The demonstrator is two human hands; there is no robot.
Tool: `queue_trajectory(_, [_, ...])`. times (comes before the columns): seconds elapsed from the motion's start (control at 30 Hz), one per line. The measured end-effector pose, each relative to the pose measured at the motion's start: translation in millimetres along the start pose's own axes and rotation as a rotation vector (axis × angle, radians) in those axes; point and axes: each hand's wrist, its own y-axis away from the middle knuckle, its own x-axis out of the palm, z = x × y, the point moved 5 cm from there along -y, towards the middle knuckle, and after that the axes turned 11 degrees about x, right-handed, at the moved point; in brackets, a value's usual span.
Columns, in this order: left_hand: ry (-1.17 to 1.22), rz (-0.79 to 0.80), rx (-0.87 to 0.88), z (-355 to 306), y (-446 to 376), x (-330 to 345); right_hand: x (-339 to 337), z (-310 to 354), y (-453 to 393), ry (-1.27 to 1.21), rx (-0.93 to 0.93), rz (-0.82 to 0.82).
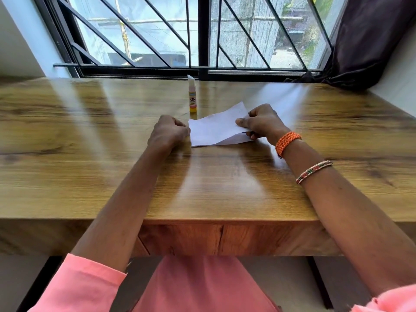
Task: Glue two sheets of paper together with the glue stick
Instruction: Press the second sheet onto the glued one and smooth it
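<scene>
Two white paper sheets lie stacked on the wooden table: the upper sheet [216,126] is lifted at its right side, and the lower sheet [234,140] shows beneath it. My right hand [261,122] pinches the right edge of the upper sheet between thumb and fingers. My left hand [168,131], with fingers curled, pinches the left edge of the sheets. The glue stick [192,96] stands upright just behind the paper, uncapped, with white glue showing at its top.
The wooden table [202,188] runs up to a barred window [202,37] at the back. A dark curtain [369,41] hangs at the back right, with its end resting on the table's corner. The table's front edge is near my body.
</scene>
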Motion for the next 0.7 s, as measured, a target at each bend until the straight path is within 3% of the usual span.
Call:
queue_trajectory(0.5, [-0.142, 0.018, 0.031, -6, 9, 2, 2, 0, 8, 0.076, -0.038, -0.068])
queue_trajectory(0.7, [-0.318, 0.024, 0.046, -10, 10, 4, 2, 3, 12, 0.165, -0.096, -0.113])
